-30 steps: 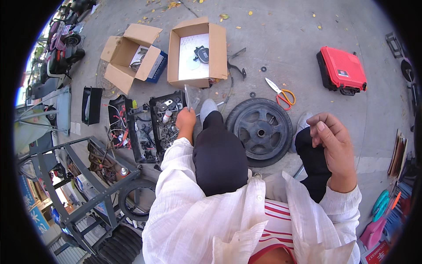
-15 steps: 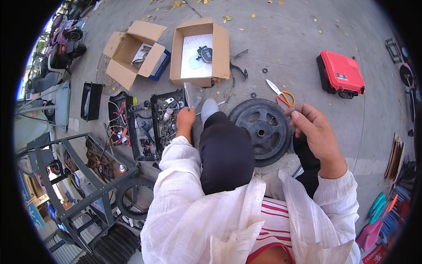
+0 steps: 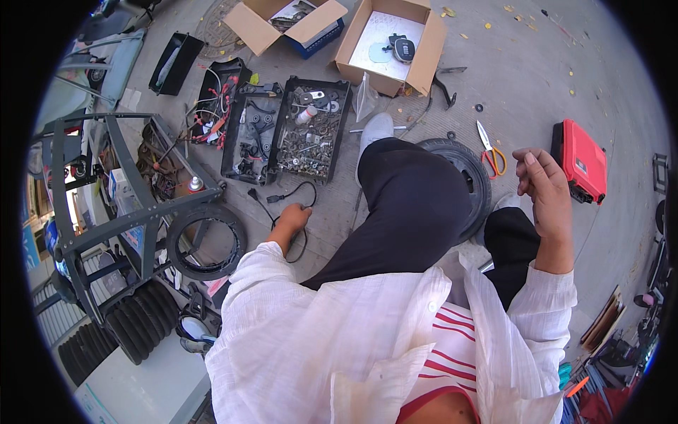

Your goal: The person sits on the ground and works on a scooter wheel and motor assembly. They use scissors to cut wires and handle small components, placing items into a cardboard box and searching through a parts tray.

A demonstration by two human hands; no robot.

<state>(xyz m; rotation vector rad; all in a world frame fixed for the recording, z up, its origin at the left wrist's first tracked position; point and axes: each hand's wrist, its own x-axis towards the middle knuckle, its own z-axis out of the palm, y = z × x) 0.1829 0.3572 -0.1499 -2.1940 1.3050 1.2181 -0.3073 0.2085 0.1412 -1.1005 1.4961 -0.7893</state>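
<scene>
My left hand [image 3: 292, 216] is low over the ground with its fingers curled, right at a looped black cable [image 3: 314, 192] with plug ends. Whether it grips the cable or something small is hidden. My right hand [image 3: 542, 177] is raised beside the scissors, thumb and fingers drawn together; what is between them, if anything, is too small to make out. The scissors [image 3: 494, 154], with orange and yellow handles, lie on the ground by a black wheel [image 3: 479, 180] partly covered by my leg. Beyond my left hand sits a black tray [image 3: 342, 134] of nuts, bolts and small parts.
A clear plastic bag [image 3: 366, 97] stands by an open cardboard box [image 3: 436, 44]. More parts sit in a second black tray [image 3: 233, 152]. A metal frame [image 3: 145, 258] and a tyre [image 3: 240, 244] are at left; a red case [image 3: 585, 161] lies at right.
My left hand has come away from the clear bag and back toward the black cable. The view has turned left, shifting the scene rightward and up. My right hand stays raised with fingers together.
</scene>
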